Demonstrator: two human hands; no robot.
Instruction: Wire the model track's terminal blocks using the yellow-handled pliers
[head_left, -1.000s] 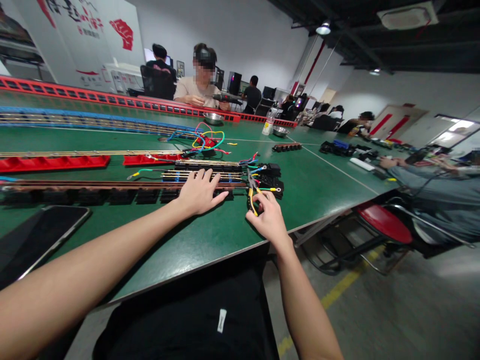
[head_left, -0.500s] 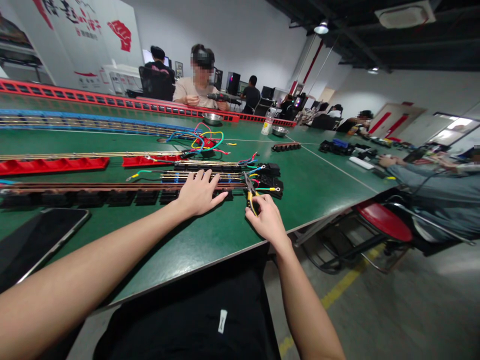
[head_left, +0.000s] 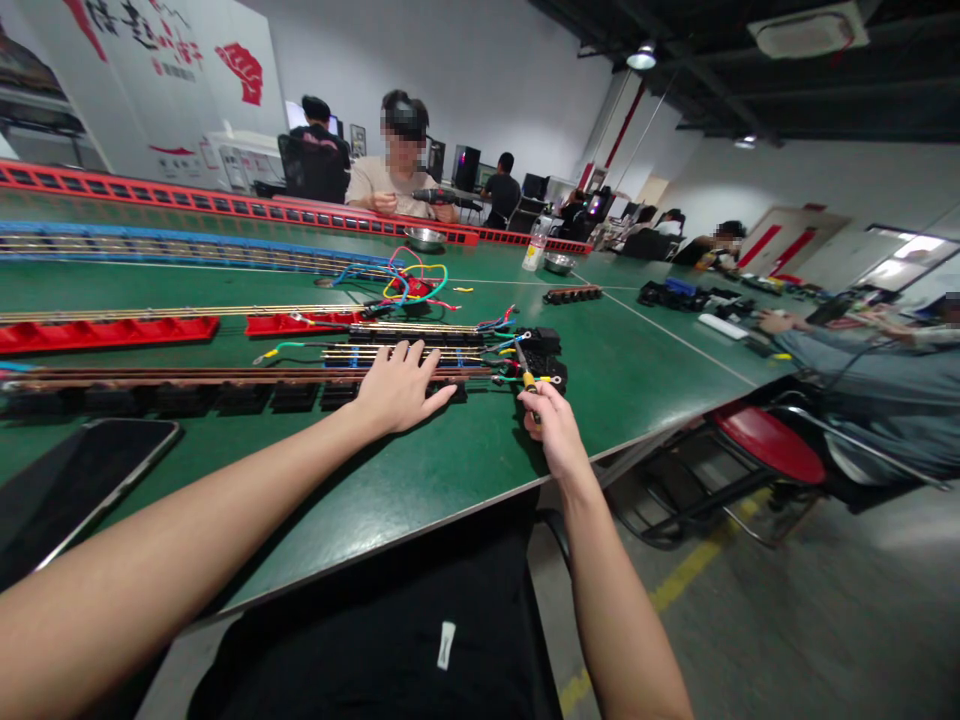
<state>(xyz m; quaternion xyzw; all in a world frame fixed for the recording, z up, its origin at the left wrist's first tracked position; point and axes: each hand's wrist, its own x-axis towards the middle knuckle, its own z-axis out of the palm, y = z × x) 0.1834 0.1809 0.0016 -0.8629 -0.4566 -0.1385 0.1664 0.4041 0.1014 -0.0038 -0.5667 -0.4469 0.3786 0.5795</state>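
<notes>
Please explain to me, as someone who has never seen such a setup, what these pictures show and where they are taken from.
There is no robot here, just a person's two bare hands. Every picture comes from one camera worn on that person's head, looking forward and down. The left hand rests spread over long, thin brown metal rails. The right hand holds metal pliers with yellow-and-black handles, close to short coloured wires with ring ends; whether they touch is hard to tell. Also on the smooth green tabletop lie a long blue slatted strip, red plastic channel pieces and a flat black phone.
</notes>
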